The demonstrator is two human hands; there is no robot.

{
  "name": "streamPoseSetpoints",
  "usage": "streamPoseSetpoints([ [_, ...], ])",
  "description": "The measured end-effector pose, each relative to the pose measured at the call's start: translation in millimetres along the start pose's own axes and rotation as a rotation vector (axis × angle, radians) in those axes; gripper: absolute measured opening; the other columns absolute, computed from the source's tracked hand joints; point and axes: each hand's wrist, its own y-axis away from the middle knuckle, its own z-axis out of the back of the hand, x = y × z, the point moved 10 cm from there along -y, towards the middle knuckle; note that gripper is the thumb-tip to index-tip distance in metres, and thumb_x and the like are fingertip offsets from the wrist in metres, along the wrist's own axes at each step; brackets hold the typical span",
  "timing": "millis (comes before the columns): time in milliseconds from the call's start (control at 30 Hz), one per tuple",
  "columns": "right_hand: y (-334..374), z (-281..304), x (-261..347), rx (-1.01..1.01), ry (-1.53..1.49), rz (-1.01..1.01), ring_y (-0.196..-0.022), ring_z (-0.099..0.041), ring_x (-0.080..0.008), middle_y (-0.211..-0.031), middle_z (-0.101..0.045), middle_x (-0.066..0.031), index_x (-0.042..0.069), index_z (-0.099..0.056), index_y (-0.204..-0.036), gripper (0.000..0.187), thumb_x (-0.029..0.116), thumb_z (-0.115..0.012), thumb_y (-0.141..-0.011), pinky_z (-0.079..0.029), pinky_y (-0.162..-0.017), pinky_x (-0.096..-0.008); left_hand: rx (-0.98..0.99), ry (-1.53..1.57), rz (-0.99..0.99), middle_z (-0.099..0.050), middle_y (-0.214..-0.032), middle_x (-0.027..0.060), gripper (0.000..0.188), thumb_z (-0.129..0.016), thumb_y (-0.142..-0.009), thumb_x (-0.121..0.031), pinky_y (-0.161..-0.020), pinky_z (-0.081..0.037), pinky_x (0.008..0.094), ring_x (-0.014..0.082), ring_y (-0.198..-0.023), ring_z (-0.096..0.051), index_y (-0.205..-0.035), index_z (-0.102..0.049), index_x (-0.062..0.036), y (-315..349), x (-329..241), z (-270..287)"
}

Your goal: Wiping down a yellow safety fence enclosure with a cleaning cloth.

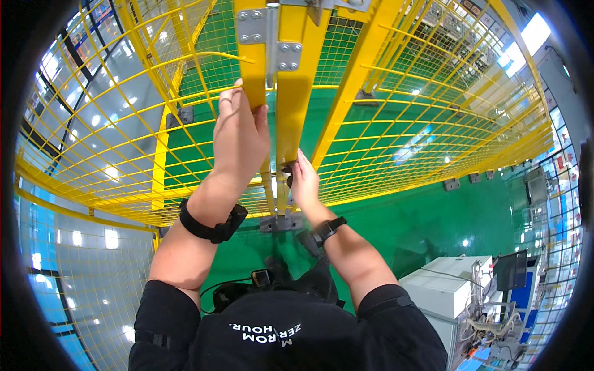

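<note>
A yellow metal gate post (252, 74) stands in front of me, part of a mesh fence. My left hand (240, 139) is closed round it, below a grey hinge (251, 26); its fingertips go behind the metal. A second yellow post (292, 111) runs alongside, with a narrow gap between the two. Lower down, my right hand (305, 184) pinches at a small black fitting (288, 167) on that second post. Part of its grip is hidden, and the fitting's exact kind cannot be told. Black straps with small devices circle both wrists.
Yellow mesh panels (421, 148) spread to both sides. A grey foot plate (281, 223) anchors the posts to the green floor (427, 226). White cabinet equipment (442, 284) with cables and a dark monitor (511, 270) stands at the lower right.
</note>
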Motion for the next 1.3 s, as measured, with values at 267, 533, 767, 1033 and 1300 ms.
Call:
streamPoseSetpoints([
  [267,-9,53,143,-0.297,0.285,0.453,-0.100,-0.067,-0.0339,-0.107,-0.068,-0.0145,0.004,-0.070,-0.117,0.041,0.002,-0.086,-0.079,-0.055,-0.089,-0.0395,0.036,-0.007,-0.052,-0.063,-0.119,0.0227,0.039,-0.069,-0.096,-0.011,-0.091,-0.053,0.0499,0.0439,-0.112,-0.060,-0.131,-0.056,0.0006,-5,9,0],
  [533,10,-10,96,-0.234,0.455,0.741,-0.083,-0.058,-0.0297,-0.089,-0.056,-0.0079,0.008,-0.075,-0.087,0.020,-0.003,-0.083,-0.072,-0.055,-0.080,-0.0411,0.105,0.030,0.101,-0.062,-0.125,0.0235,0.052,-0.068,-0.096,-0.016,-0.090,-0.056,0.0495,0.0450,-0.108,-0.066,-0.143,-0.052,0.0005,-2,25,-5],
  [767,49,-50,-22,-0.042,0.590,0.501,-0.078,-0.059,-0.0327,-0.080,-0.056,-0.0091,0.011,-0.072,-0.079,0.006,0.007,-0.076,-0.078,-0.049,-0.066,-0.0458,0.117,0.075,0.100,-0.063,-0.120,0.0219,0.046,-0.070,-0.096,-0.015,-0.087,-0.056,0.0485,0.0428,-0.104,-0.066,-0.138,-0.055,-0.0012,-5,17,2],
  [1033,43,-41,-40,0.509,0.408,0.117,-0.089,-0.070,-0.0341,-0.093,-0.068,-0.0109,0.011,-0.076,-0.079,0.007,0.007,-0.080,-0.075,-0.058,-0.079,-0.0428,0.134,0.056,0.089,-0.062,-0.125,0.0254,0.051,-0.068,-0.097,-0.018,-0.090,-0.056,0.0517,0.0468,-0.106,-0.066,-0.143,-0.050,-0.0044,-5,24,-7],
  [1300,-56,111,218,-0.358,0.395,0.627,-0.090,-0.064,-0.0347,-0.102,-0.065,-0.0136,0.004,-0.067,-0.099,0.021,0.004,-0.082,-0.084,-0.055,-0.079,-0.0423,0.074,0.120,0.113,-0.063,-0.121,0.0256,0.050,-0.065,-0.097,-0.019,-0.088,-0.055,0.0528,0.0460,-0.102,-0.066,-0.142,-0.051,-0.0018,-1,16,4],
])
